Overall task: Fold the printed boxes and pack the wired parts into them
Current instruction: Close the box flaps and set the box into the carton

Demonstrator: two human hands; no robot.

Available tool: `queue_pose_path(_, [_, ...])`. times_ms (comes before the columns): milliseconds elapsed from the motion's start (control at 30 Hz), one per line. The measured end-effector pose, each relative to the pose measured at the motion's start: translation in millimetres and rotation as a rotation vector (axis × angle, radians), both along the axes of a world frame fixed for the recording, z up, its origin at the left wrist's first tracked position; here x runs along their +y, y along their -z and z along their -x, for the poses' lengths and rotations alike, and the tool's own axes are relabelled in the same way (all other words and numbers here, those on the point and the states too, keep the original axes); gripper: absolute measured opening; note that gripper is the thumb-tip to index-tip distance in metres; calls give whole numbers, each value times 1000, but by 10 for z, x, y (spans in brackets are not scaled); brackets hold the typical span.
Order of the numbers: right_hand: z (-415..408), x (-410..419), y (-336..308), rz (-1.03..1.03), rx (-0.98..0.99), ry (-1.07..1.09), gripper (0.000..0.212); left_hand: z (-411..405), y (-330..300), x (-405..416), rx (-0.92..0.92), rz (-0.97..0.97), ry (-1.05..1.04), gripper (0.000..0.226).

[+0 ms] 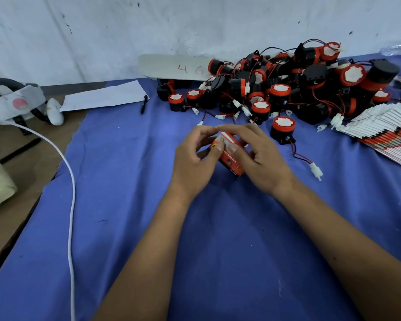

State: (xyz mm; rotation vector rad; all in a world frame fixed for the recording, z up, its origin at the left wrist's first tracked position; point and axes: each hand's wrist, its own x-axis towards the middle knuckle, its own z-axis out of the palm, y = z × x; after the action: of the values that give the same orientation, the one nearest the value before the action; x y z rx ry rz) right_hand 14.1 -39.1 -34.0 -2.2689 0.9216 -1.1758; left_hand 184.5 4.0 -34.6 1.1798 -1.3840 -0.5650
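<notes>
A: Where the blue surface carries the stock, what do the hands hold?
B: Left hand and right hand, fingers curled, pinch one red printed box, centre. Wired parts far right; flat boxes right.

blue cloth, black pen, white cable, paper sheet

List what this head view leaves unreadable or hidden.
- Box contents: covered by the left hand and right hand.
- Box print: blurred, partly under fingers.
- Flat box stack: cut off by the right edge.
- Parts pile: rear parts hidden by front ones.
</notes>
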Motion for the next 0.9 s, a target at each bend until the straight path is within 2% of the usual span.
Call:
queue_pose_path(100, [-22, 44, -11, -111, -169, 64, 34, 93, 12, 28, -250, 44, 32, 62])
queue_pose_path(167, [-42, 73, -27, -163, -258, 76, 30, 160, 28, 32, -347, 51, 34, 85])
queue_pose_path(233, [-71, 88, -37, -170, -296, 91, 25, 235, 47, 31, -436, 54, 12, 96])
queue_pose_path(333, [-92, 96, -70, -230, -386, 115, 18, 311, 65, 23, -546, 97, -96, 88])
queue_pose_path(433, [-53, 55, -102, -277, -482, 126, 14, 303, 54, 17, -497, 114, -68, 80])
queue_pose_path(567, [24, 19, -138, -420, -582, 28, 14, 299, 49, -4, -459, 109, -19, 78])
queue_pose_path(900, [89, -53, -67, -358, -528, -57, 24, 277, 41, -33, -387, 108, 29, 77])
